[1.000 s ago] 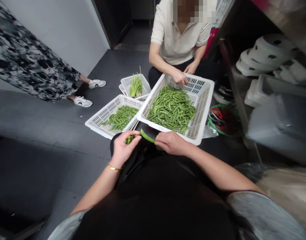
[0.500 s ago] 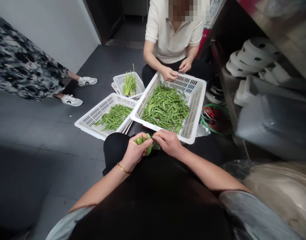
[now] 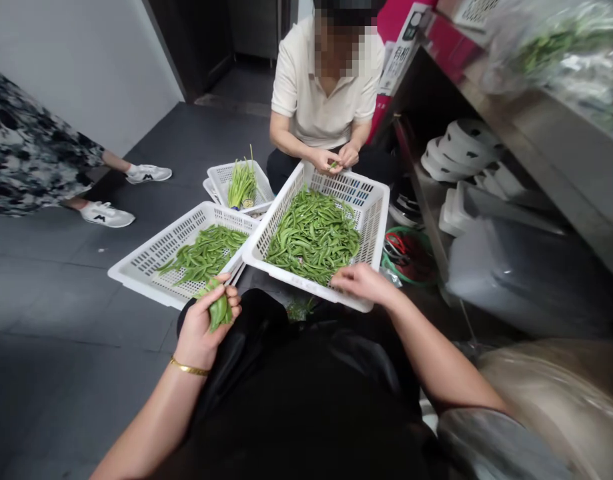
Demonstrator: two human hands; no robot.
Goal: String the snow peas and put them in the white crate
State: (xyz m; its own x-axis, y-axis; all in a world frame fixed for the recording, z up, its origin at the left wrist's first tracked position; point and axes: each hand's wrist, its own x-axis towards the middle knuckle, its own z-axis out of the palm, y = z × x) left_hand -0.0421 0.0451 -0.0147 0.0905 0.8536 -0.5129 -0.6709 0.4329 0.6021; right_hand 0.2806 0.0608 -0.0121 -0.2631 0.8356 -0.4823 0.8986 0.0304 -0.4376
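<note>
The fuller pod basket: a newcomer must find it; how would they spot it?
Find the cream-shirted person. Before them, with the wearer's right hand at its near rim, is the basket. It holds more pods than the other pod basket.

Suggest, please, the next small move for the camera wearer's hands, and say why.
Perhaps the right hand should pinch one from the heap of pea pods: it is at the near rim of the fuller white basket, with no pod visible in its grasp, while the left hand holds a small bunch of pods.
</note>
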